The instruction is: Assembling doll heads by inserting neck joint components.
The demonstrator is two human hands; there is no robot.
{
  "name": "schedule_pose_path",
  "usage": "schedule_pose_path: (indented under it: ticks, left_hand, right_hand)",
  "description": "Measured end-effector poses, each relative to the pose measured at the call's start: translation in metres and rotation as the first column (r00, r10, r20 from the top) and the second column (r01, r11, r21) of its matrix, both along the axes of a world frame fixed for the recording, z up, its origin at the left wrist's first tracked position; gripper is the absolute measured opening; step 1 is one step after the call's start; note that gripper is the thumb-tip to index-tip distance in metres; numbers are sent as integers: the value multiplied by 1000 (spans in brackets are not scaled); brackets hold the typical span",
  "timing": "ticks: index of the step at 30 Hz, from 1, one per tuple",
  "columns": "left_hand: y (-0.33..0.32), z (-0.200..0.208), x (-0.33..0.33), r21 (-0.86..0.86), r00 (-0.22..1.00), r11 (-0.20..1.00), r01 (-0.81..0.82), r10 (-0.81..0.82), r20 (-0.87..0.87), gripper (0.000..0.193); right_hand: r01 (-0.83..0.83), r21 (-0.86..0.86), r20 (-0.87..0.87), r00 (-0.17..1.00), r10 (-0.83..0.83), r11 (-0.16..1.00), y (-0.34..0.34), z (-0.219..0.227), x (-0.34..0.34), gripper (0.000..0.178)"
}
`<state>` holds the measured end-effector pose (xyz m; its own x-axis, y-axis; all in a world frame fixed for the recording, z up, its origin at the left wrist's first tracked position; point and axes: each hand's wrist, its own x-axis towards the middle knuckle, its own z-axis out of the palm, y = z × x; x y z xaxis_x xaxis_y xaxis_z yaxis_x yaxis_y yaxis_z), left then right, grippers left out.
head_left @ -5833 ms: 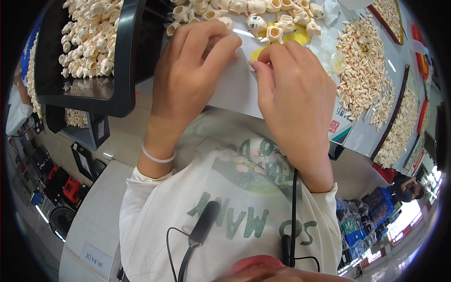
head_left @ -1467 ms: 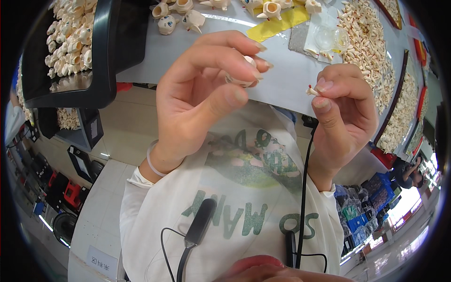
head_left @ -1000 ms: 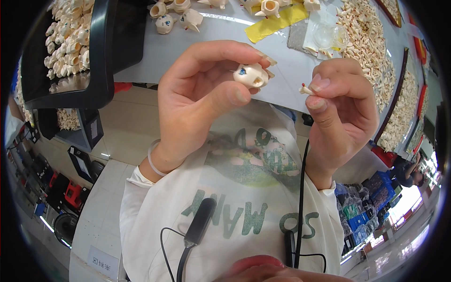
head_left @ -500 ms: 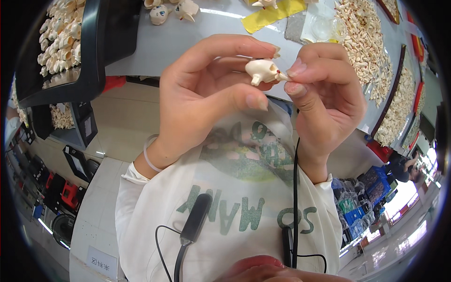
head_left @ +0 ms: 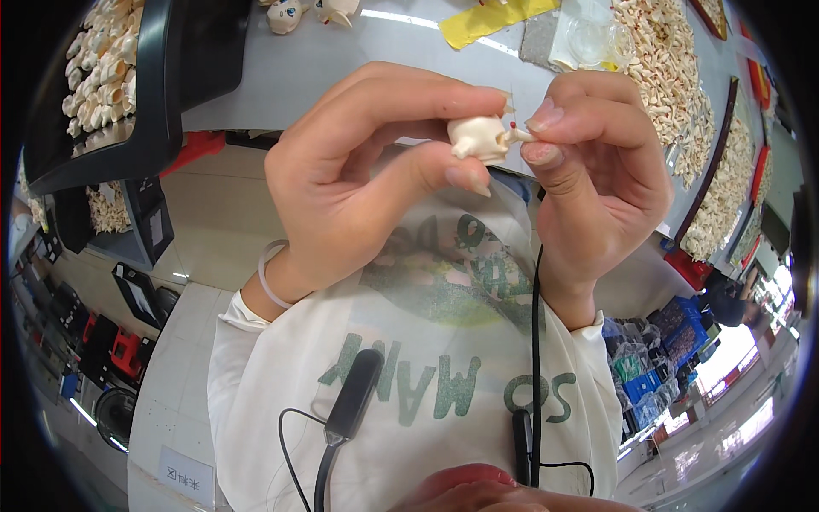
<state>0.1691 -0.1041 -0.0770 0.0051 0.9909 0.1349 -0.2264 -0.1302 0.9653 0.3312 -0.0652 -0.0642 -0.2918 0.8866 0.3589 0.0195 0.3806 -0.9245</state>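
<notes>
Between the thumb and fingers of my left hand [head_left: 337, 158] is a small cream plastic figure part [head_left: 474, 136], hollow and rounded, with a short stub at its lower left. A hole shows in its right side. My right hand [head_left: 601, 162] pinches a tiny cream peg-like piece [head_left: 520, 136] with a red spot near its inner end. That end sits right beside the hole; whether it touches or enters cannot be made out. Both hands are raised in front of my chest, over the near edge of the table.
On the grey table [head_left: 316, 64] lie doll heads [head_left: 284, 15] with painted eyes, a yellow strip [head_left: 495, 21] and a clear round dish [head_left: 589, 38]. Small cream pieces [head_left: 661, 77] are heaped at the right. A black bin [head_left: 158, 94] stands left beside more cream parts [head_left: 102, 77].
My left hand has turned the figure part, so its stub points more to the left and its hole looks toward the right hand. The right hand keeps its pinch and has shifted slightly.
</notes>
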Motion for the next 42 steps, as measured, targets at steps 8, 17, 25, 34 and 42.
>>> schedule_pose_path:
  ticks: [8,17,25,34,42]
  left_hand:
    - [-2,-7,0,14,999,1000,13,-14,53,36]
    - [-4,-7,6,7,999,999,-38,38,24,34]
    - [-6,-6,14,-60,995,997,-56,61,82,32]
    - [0,-8,22,-189,928,978,82,-5,373,21]
    - [10,2,21,-233,966,971,59,4,260,22]
  right_hand:
    - [55,224,230,967,-107,973,0,6,1,15]
    - [71,442,217,959,-183,894,4,3,-2,22]
    - [56,501,204,962,-180,864,6,-2,2,21]
    - [64,387,265,948,-178,920,7,2,9,18]
    - [123,137,182,972,-147,983,3,5,10,25]
